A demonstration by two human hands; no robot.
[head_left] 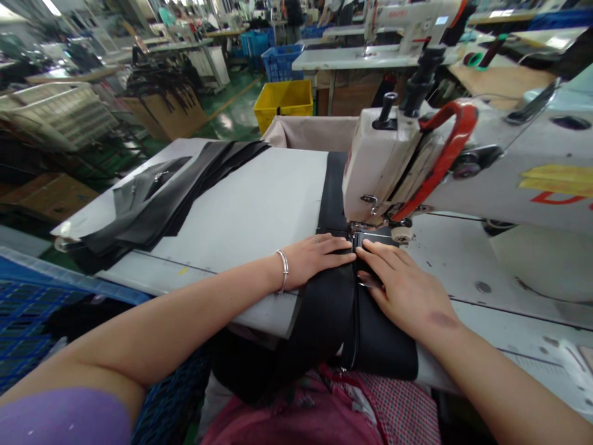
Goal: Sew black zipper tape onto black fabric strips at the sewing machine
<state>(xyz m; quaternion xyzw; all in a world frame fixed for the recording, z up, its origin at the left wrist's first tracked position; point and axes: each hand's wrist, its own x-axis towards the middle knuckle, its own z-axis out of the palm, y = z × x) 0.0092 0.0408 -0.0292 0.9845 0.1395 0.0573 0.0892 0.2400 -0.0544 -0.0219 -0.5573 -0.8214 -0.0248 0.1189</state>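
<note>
A long black leather-like piece [324, 303] with a zipper-like strip [356, 309] down its middle lies under the needle area of a white sewing machine [370, 167]. Its near end hangs over the table edge toward my lap. My left hand [319, 259], wearing a bracelet and a ring, rests flat on the left part, fingers stretched toward the strip. On the other side, my right hand [403, 278] presses with extended fingers close to the presser foot [354, 230]. A small shiny metal thing [370, 281] shows beneath the right fingers; whether it is held is unclear.
Several dark pieces [185, 191] are stacked on the left of the white table [264, 191]. A blue crate [28, 321] stands at the near left. Beyond the table are a fabric-lined bin [315, 131], a yellow bin [285, 96] and another sewing machine [398, 28].
</note>
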